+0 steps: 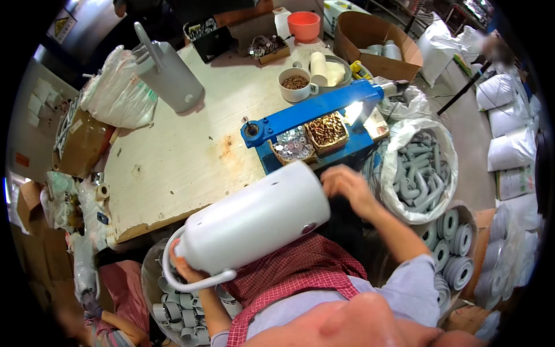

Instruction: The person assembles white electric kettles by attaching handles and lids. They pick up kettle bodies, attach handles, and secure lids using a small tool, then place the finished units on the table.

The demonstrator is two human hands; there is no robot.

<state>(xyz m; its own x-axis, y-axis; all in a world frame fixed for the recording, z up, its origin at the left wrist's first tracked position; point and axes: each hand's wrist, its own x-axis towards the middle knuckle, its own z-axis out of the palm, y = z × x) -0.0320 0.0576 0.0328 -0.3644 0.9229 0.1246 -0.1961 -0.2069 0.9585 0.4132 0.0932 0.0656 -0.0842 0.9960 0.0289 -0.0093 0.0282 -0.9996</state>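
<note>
A light grey cylindrical jug body [260, 214] lies tilted across my lap in front of the workbench, small holes in its side. A curved grey handle [211, 281] loops at its lower left end. My left hand [188, 269] grips that end, inside the handle's loop and partly hidden by the body. At the opposite end, my right hand [347, 186] is by the rim with fingers bent together; whatever they hold is hidden. Just beyond stands a blue press-like tool [315, 115] with a long arm, beside a box of silvery washers [293, 143] and a box of brass-coloured rivets [326, 130].
Another grey jug [170, 81] stands on the worn bench [191, 156]. A white sack of grey handles [448, 168] is at right, above grey rings [459, 254]. Grey parts fill a bag [185, 312] below. A gloved co-worker's hand [91, 303] is at lower left.
</note>
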